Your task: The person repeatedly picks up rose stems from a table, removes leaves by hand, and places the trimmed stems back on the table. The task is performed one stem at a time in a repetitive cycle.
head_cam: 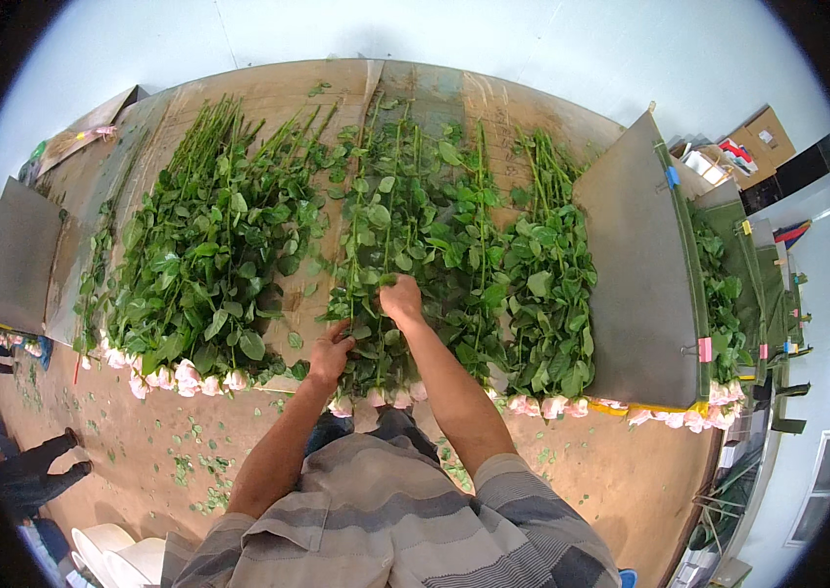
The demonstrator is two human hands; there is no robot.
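Cut pink roses lie side by side before me on a worktop (305, 301), stems away from me and blooms along the near edge. My right hand (402, 300) is closed around a leafy rose stem (386, 253) in the middle group, with a bit of green showing at its fingers. Lower and to the left, my left hand (330, 354) reaches its fingertips to another stem among the leaves; whether it grips this stem is hidden. Below the hands, a few pink rose blooms (341, 406) hang at the edge by my body.
A thick pile of roses (202, 264) lies left, a smaller pile (549, 294) right. Upright grey panels (635, 257) stand beyond, with more roses behind. Fallen leaves (194, 470) dot the floor. Another person's legs (40, 470) and white chairs (128, 555) are at lower left.
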